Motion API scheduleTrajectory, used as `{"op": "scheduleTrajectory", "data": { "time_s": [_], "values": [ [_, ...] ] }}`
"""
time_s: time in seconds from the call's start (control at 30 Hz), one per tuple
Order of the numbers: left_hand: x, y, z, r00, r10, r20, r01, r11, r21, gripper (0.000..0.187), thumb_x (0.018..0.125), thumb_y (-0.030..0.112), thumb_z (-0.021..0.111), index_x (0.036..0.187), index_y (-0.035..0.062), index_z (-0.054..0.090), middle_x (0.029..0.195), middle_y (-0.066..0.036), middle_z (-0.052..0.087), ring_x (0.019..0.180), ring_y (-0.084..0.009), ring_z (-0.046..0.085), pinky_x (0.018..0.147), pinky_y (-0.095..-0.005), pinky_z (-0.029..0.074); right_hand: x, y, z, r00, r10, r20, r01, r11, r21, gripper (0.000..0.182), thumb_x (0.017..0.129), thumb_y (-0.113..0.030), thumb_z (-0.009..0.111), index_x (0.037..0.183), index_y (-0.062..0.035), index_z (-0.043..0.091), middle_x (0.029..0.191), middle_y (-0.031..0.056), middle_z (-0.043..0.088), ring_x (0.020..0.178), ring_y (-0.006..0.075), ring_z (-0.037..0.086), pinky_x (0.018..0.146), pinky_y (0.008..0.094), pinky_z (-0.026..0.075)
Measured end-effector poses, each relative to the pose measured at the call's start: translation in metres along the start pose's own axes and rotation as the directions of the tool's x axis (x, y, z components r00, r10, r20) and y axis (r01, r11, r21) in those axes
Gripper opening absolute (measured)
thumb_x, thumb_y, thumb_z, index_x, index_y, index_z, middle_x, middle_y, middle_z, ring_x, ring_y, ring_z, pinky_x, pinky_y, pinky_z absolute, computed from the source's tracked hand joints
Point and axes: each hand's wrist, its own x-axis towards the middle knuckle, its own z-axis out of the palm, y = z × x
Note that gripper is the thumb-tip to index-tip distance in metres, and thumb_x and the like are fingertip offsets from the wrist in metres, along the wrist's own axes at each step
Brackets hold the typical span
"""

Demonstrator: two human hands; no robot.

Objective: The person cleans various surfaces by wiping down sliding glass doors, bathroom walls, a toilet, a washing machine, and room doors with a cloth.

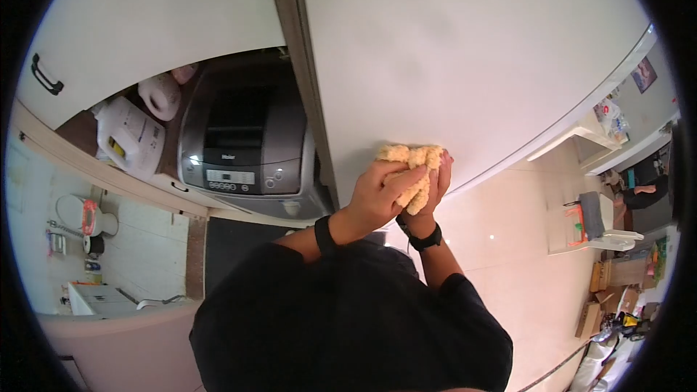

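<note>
A yellow fluffy cloth (412, 163) is bunched up between my two hands, in front of the large white panel (450, 51). My left hand (379, 192) has its fingers wrapped over the near side of the cloth. On the cloth's right side, my right hand (438, 187) grips it, with its fingers partly hidden behind the folds. The two hands are close together near the lower edge of the panel. Each wrist has a black band on it.
A grey washing machine (243, 131) stands at the left beside white bottles (134, 134), below a cabinet door (167, 7) with a black handle. Far right are a white chair (613, 238), cardboard boxes (589, 318) and part of another person (650, 192).
</note>
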Motion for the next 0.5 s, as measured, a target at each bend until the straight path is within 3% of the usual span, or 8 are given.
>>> {"op": "scheduleTrajectory", "data": {
  "time_s": [0.17,0.27,0.3,0.33,0.37,0.4,0.5],
  "values": [
    [-0.032,-0.019,0.039,0.987,0.091,0.136,-0.089,0.996,-0.017,0.05,0.072,0.003,0.073,0.12,0.0149,0.065,0.1,-0.004,0.057,0.085,-0.0223,0.062,0.067,-0.0332,0.055,-0.073,0.051,-0.029,0.998,0.002,0.068,0.009,0.987,-0.159,0.045,0.09,-0.018,0.066,0.126,-0.0021,0.045,0.136,0.0209,0.046,0.126,0.0426,0.047,0.107,0.0603,0.033],
    [-0.048,-0.02,0.053,0.969,0.04,0.245,-0.028,0.998,-0.054,0.051,0.074,0.002,0.071,0.122,0.0146,0.063,0.102,-0.009,0.056,0.085,-0.0274,0.061,0.069,-0.0364,0.054,-0.087,0.069,-0.046,0.992,0.026,0.125,-0.005,0.987,-0.163,0.032,0.092,-0.012,0.062,0.12,-0.0003,0.052,0.129,0.0197,0.05,0.116,0.041,0.051,0.101,0.0578,0.038],
    [-0.045,-0.018,0.055,0.974,0.019,0.224,-0.002,0.997,-0.077,0.051,0.074,0.004,0.07,0.123,0.0155,0.063,0.099,-0.004,0.056,0.084,-0.0218,0.061,0.067,-0.0342,0.055,-0.082,0.071,-0.051,0.989,0.038,0.14,-0.018,0.99,-0.143,0.029,0.093,-0.011,0.06,0.119,0.0007,0.054,0.126,0.0195,0.052,0.111,0.0398,0.053,0.097,0.056,0.04],
    [-0.038,-0.015,0.059,0.974,0.016,0.228,0.009,0.994,-0.107,0.051,0.074,0.004,0.07,0.124,0.0149,0.062,0.1,-0.006,0.056,0.086,-0.0245,0.061,0.07,-0.0361,0.054,-0.076,0.073,-0.055,0.987,0.051,0.155,-0.031,0.992,-0.123,0.027,0.094,-0.01,0.058,0.117,0.0017,0.055,0.122,0.0194,0.054,0.105,0.0385,0.055,0.094,0.0542,0.042],
    [-0.032,-0.011,0.062,0.972,0.006,0.236,0.027,0.991,-0.135,0.052,0.075,0.005,0.07,0.125,0.0144,0.06,0.102,-0.008,0.055,0.088,-0.0272,0.06,0.072,-0.0381,0.054,-0.065,0.072,-0.056,0.985,0.077,0.157,-0.061,0.992,-0.108,0.032,0.094,-0.014,0.058,0.121,0.002,0.052,0.126,0.0198,0.051,0.109,0.0378,0.053,0.095,0.0529,0.042],
    [-0.027,-0.007,0.065,0.969,-0.01,0.246,0.051,0.986,-0.16,0.052,0.076,0.005,0.07,0.127,0.0139,0.059,0.103,-0.01,0.055,0.09,-0.0298,0.06,0.075,-0.0401,0.053,-0.051,0.07,-0.055,0.985,0.121,0.123,-0.105,0.986,-0.126,0.037,0.095,-0.017,0.058,0.125,0.0022,0.048,0.13,0.0203,0.048,0.113,0.037,0.051,0.097,0.0516,0.042],
    [0.003,0.007,0.091,0.988,0.074,0.138,-0.045,0.979,-0.197,0.058,0.073,0.008,0.074,0.129,0.0158,0.058,0.106,-0.007,0.053,0.091,-0.0262,0.059,0.073,-0.037,0.056,-0.009,0.059,-0.053,0.979,0.18,-0.092,-0.198,0.949,-0.246,0.054,0.098,-0.028,0.057,0.137,0.003,0.038,0.142,0.0216,0.038,0.124,0.0346,0.046,0.102,0.0477,0.043]
  ]
}}
